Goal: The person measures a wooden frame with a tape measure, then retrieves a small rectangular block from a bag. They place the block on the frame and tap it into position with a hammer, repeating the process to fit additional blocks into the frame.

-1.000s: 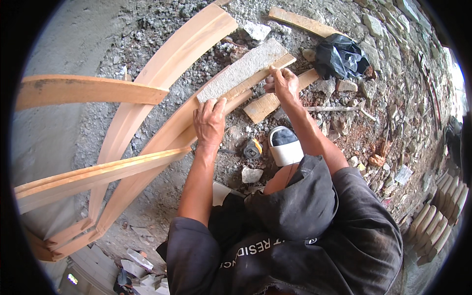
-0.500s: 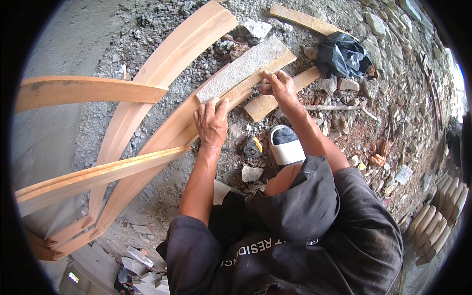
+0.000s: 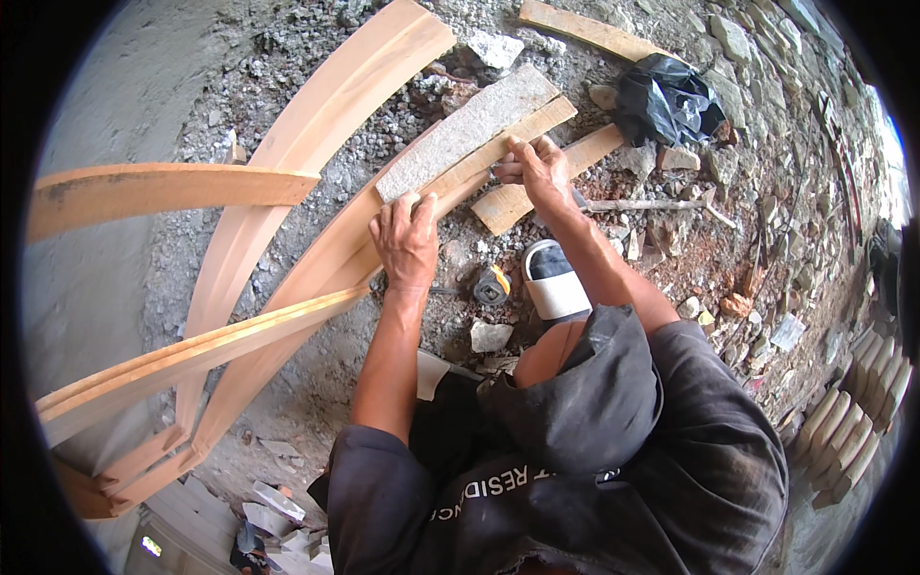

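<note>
A long wooden frame beam (image 3: 316, 251) slopes up across the ground in front of me. On its upper end lie a flat strip with a rough, pale grey speckled face (image 3: 465, 132) and a narrow wooden strip (image 3: 542, 121) alongside it. My left hand (image 3: 406, 244) has its fingers bent over the lower end of the narrow strip, touching the grey one's corner. Farther up, my right hand (image 3: 541, 177) pinches the narrow strip's near edge; its lower fingers are curled and partly hidden.
Left, a second beam (image 3: 321, 105) runs beside the first, with crosspieces (image 3: 172, 188) joining the frame. Near my sandal (image 3: 556, 278) lies a tape measure (image 3: 493, 285). Rubble surrounds a short board (image 3: 503, 209), a thin stick (image 3: 647, 205) and a black plastic bag (image 3: 668, 103).
The view has shifted slightly, and the wood sits a little farther left in it. Both hands keep their places on the narrow strip.
</note>
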Available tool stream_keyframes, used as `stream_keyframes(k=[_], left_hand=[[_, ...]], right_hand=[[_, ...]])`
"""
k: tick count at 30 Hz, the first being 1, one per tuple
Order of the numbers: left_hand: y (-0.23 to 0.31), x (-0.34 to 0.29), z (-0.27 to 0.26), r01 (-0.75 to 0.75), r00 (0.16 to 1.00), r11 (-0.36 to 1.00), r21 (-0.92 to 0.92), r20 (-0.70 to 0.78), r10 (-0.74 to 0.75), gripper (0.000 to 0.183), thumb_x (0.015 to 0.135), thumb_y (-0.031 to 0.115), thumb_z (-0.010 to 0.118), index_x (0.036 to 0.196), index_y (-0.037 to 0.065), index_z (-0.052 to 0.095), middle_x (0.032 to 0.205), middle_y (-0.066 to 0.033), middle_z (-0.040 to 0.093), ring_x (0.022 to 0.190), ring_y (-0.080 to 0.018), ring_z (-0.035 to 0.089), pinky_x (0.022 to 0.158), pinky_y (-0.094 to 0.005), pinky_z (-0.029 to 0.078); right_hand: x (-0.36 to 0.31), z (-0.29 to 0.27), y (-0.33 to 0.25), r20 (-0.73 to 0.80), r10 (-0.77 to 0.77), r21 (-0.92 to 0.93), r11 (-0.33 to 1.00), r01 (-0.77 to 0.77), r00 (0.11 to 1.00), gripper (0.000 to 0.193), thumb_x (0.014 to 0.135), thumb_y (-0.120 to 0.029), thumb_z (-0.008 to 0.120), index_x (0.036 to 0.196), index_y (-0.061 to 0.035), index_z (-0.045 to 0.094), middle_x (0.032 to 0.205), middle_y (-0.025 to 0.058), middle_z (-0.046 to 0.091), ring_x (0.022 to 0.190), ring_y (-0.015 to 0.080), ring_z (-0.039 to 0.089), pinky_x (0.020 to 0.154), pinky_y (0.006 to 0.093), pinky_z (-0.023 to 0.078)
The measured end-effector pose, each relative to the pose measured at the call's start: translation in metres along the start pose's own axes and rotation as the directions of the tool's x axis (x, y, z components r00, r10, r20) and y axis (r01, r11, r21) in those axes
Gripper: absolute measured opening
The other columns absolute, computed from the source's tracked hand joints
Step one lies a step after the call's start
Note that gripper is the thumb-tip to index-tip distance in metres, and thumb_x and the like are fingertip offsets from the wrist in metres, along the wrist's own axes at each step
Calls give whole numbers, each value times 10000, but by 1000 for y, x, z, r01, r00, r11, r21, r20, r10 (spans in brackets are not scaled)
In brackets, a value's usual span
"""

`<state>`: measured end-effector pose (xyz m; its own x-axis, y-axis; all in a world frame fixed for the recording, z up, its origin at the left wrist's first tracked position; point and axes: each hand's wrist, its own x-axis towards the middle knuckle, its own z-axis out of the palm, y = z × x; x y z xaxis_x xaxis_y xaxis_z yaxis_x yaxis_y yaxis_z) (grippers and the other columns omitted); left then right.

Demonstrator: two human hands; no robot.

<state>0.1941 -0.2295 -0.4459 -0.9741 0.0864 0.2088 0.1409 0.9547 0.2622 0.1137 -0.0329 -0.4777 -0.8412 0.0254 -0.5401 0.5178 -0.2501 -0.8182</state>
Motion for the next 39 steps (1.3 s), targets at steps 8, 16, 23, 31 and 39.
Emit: stream_keyframes(k=[8, 16, 23, 31, 39], left_hand=[[-1, 2, 2, -30, 999, 999, -35, -25, 29, 285, 728, 45, 699, 1001, 124, 681, 993, -20, 593, 939, -224, 559, 784, -374, 397], [-2, 0, 1, -23, 999, 999, -34, -46, 22, 282, 733, 41, 688, 1000, 133, 678, 991, -14, 594, 940, -221, 560, 785, -376, 400], [-1, -1, 1, -4, 999, 1000, -17, -42, 3, 267, 736, 54, 695, 990, 135, 677, 1010, -19, 594, 954, -218, 559, 801, -374, 389], [-1, -2, 1, -2, 1000, 1000, -12, -26, 2, 292, 736, 55, 706, 1014, 139, 678, 1019, -14, 589, 964, -209, 555, 802, -372, 383], [0, -1, 3, -7, 1000, 1000, 11, -1, 7, 307, 744, 69, 699, 1038, 153, 666, 1033, -20, 582, 964, -222, 548, 802, -382, 381]], right_hand=[[-2, 1, -3, -19, 37, 9, 999, -37, 999, 350, 888, -260, 613, 949, 62, 489, 758, 152, 624, 648, 197, 647, 567, 277, 544], [-5, 6, 8, 50, -14, -46, 999, 16, 999, 364, 868, -279, 639, 966, 52, 525, 839, 127, 634, 722, 158, 638, 633, 264, 515], [-5, 8, 10, 36, -8, -79, 997, 11, 999, 388, 873, -306, 645, 973, 48, 522, 866, 115, 636, 745, 146, 626, 684, 262, 506], [-2, 6, 13, 61, -20, -102, 994, 26, 998, 388, 877, -304, 644, 968, 49, 512, 853, 108, 634, 736, 145, 623, 674, 265, 508], [-1, 8, 14, 17, 3, -15, 1000, -3, 1000, 330, 868, -278, 632, 917, 35, 542, 825, 102, 631, 725, 143, 619, 647, 269, 514]])
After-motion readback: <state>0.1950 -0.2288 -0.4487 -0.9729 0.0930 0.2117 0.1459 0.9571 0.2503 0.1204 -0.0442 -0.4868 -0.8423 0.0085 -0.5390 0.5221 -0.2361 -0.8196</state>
